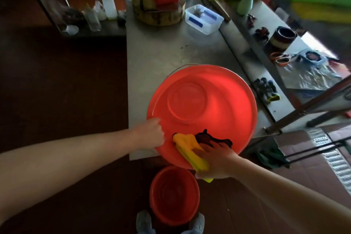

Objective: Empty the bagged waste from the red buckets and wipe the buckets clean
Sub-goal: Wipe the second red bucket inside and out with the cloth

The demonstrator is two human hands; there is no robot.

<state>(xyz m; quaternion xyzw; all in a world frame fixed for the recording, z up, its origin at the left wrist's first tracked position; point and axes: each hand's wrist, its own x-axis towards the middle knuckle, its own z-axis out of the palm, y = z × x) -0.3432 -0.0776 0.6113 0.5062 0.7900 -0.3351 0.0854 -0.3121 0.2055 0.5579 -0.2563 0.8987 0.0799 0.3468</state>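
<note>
A single head-worn wide-angle camera looked steeply down from close above the near corner of a steel table [161, 51]. It faced forward, so the far shelves curved along the top edge and the wearer's own feet [144, 221] showed at the bottom.

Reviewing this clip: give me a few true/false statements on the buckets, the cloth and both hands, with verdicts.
1. The large red bucket stands on the metal table. True.
2. The right hand presses a yellow cloth against the bucket's near inner wall. True.
3. The left hand holds a spray bottle. False: it grips the bucket's near-left rim and holds nothing else.
4. A bag of waste sits in the large bucket. False: its bottom is bare.
5. The smaller red bucket is on the floor by the person's feet. True.
</note>
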